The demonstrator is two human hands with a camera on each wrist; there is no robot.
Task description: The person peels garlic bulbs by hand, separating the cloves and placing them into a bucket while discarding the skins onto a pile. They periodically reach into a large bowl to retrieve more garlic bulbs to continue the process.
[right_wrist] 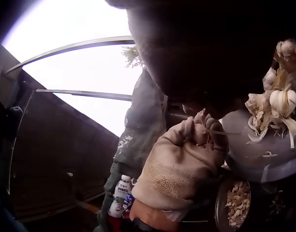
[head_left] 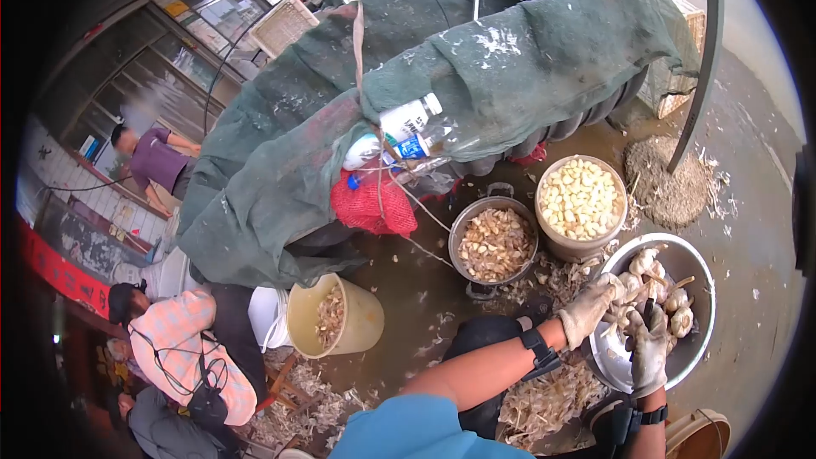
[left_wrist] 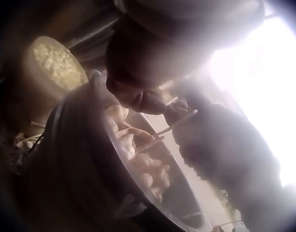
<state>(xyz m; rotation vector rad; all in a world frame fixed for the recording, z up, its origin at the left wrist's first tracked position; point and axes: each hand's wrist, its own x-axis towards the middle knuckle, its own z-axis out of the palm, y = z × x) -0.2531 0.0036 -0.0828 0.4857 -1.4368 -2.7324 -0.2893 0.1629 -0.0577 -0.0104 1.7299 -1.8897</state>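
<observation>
Both hands wear pale work gloves over a wide metal basin (head_left: 690, 259) of garlic bulbs (head_left: 680, 321). My left hand (head_left: 592, 310) is at the basin's near-left rim, and in the right wrist view its curled fingers (right_wrist: 186, 133) pinch a garlic bulb (right_wrist: 201, 131) with a thin stalk. Facing it, my right hand (head_left: 650, 355) grips a slim dark tool (head_left: 649, 310) that points up between its fingers; I cannot tell its exact kind. In the left wrist view the right hand (left_wrist: 225, 159) is a dim shape close to the left hand (left_wrist: 153, 48).
A bucket of peeled cloves (head_left: 580, 200) and a pot of loose cloves (head_left: 493, 245) stand beyond the basin. Papery skins (head_left: 552, 399) litter the ground. A green-netted cart (head_left: 544, 68) stands ahead, a yellowish bucket (head_left: 361, 323) to the left. Several people (head_left: 191, 331) are at left.
</observation>
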